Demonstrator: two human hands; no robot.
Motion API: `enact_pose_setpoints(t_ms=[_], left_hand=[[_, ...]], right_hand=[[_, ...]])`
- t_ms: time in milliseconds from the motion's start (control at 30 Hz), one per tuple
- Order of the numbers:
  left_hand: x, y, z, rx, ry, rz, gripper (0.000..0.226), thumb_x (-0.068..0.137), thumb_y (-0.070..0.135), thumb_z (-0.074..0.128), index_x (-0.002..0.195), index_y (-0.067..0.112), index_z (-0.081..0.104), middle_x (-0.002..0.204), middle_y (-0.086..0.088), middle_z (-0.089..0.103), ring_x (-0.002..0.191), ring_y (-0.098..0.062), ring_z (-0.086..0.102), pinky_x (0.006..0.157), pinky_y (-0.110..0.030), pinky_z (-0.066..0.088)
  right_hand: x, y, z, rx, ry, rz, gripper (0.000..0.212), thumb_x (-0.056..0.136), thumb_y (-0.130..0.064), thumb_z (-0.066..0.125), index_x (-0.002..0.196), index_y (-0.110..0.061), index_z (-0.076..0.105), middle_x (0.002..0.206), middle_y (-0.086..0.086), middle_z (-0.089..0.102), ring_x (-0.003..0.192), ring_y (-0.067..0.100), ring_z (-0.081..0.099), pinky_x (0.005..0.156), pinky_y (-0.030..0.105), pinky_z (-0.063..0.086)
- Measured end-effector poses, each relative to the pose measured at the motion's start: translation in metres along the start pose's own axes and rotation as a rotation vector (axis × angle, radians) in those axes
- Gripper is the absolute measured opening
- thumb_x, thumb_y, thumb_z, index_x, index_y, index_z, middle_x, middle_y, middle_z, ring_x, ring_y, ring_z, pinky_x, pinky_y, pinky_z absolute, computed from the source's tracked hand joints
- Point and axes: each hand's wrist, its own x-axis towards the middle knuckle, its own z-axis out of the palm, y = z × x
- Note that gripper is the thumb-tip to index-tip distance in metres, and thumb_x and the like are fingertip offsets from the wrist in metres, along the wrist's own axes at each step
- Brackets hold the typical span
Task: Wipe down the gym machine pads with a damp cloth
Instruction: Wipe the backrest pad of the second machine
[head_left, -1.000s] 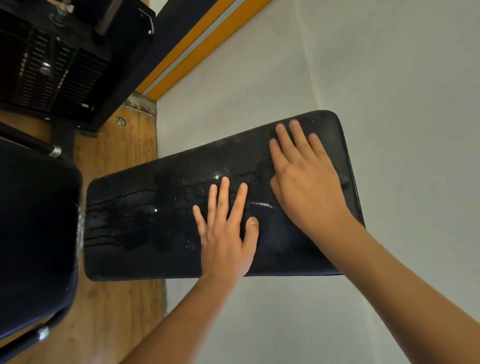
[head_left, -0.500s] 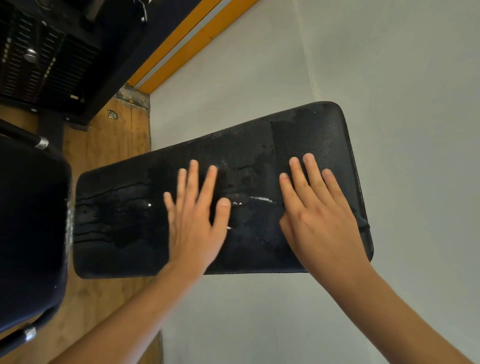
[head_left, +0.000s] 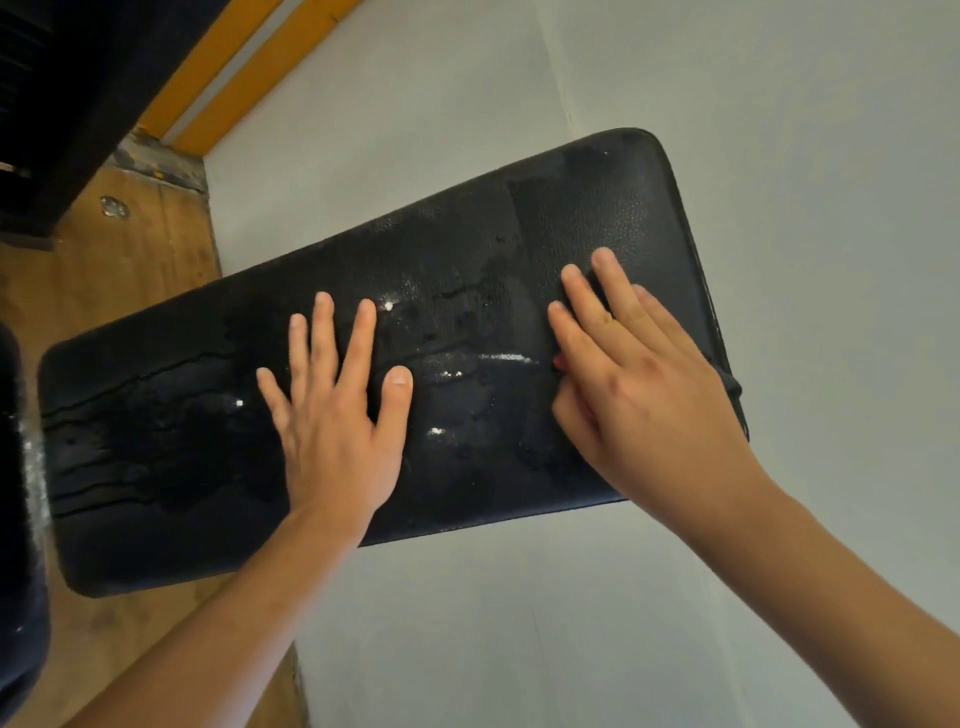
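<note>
The long black bench pad (head_left: 156, 467) fills the middle of the view, lying slantwise over the grey surface (head_left: 779, 156) and the wooden floor (head_left: 130, 270). Most of its top glistens with a wet film (head_left: 452, 374), while the far right corner (head_left: 613, 218) looks matte and drier, so I judge that is the patch left to cover.

The right hand (head_left: 644, 384) lies flat near the right end of the bench, fingers (head_left: 618, 291) straight, close together and pressed down toward that dry corner. The left hand (head_left: 337, 436) rests palm down around the middle of the bench, fingers (head_left: 324, 332) spread wide, thumb out, gripping nothing. That looks like a brace, steadying the pad while the other hand works.

And the damp cloth? No cloth shows plainly. A small red speck (head_left: 559, 362) peeks out at the right hand's thumb side, but I cannot tell what it is. If a cloth is there, the palm hides it.
</note>
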Motion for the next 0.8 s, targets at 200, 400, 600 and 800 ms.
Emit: enact_pose_setpoints(t_ms=[200,400,600,800], left_hand=[[0.002,0.002,0.001,-0.021,0.005,0.015,0.063,0.104,0.056,0.021,0.163,0.036,0.015,0.173,0.004,0.001,0.158,-0.016,-0.007,0.125,-0.062,-0.001],[0.000,-0.002,0.001,-0.023,0.001,0.018,0.063,0.104,0.056,0.021,0.163,0.036,0.015,0.173,0.004,0.001,0.158,-0.017,-0.008,0.124,-0.062,-0.002],[0.000,0.000,0.000,-0.028,0.009,0.017,0.062,0.104,0.054,0.023,0.163,0.036,0.016,0.173,0.003,0.002,0.158,-0.019,-0.007,0.125,-0.062,-0.002],[0.000,-0.002,0.000,-0.028,0.006,0.015,0.062,0.104,0.055,0.022,0.163,0.037,0.016,0.173,0.003,0.002,0.158,-0.019,-0.007,0.124,-0.062,-0.001]], right_hand=[[-0.005,0.000,0.000,-0.009,0.015,-0.029,0.043,0.100,-0.015,0.051,0.137,0.005,0.060,0.154,0.020,0.048,0.151,0.036,0.032,0.121,0.050,0.033],[-0.013,-0.002,0.000,0.039,-0.032,-0.120,0.041,0.105,-0.017,0.049,0.137,0.006,0.059,0.157,0.018,0.044,0.152,0.034,0.031,0.121,0.048,0.034],[-0.020,-0.005,0.001,-0.111,0.000,0.060,0.044,0.101,-0.036,0.051,0.139,-0.018,0.063,0.166,0.013,0.030,0.151,0.050,0.020,0.118,0.068,0.017],[-0.040,-0.013,0.005,-0.007,0.023,0.085,0.043,0.106,-0.032,0.048,0.143,-0.013,0.060,0.164,0.012,0.035,0.154,0.043,0.022,0.121,0.056,0.028]])
